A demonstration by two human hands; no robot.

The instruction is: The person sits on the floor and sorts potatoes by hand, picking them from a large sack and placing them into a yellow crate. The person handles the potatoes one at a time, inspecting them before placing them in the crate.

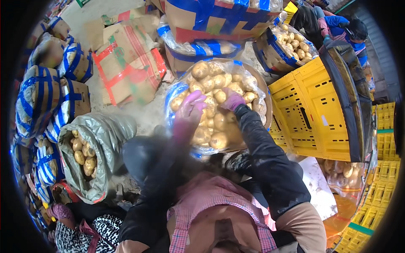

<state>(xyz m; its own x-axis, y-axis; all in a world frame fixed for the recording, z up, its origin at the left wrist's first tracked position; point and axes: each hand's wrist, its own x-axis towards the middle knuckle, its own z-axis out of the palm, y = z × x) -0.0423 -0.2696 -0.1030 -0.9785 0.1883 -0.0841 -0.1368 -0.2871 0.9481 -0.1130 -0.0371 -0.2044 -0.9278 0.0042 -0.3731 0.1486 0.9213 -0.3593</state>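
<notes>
A round carton lined with clear plastic (264, 83) stands in front of me, full of potatoes (219, 121) with soil on their skins. My left hand (190, 106), in a pink glove, is over the left side of the potatoes, its fingers apart and nothing visible in them. My right hand (233, 100), in a purple glove, reaches down among the potatoes near the middle. Its fingers touch a potato (220, 96), but the fingertips are partly hidden, so a grip cannot be made out. Blue tape (173, 98) runs along the carton's left side.
A yellow plastic crate (308, 107) stands close on the right. At left lies a grey-green sack (107, 148) of potatoes. Flattened cardboard (128, 63) and taped cartons (218, 23) lie beyond. Another open potato carton (280, 52) is near a person in blue (337, 23). Another person's patterned sleeve (88, 232) shows lower left.
</notes>
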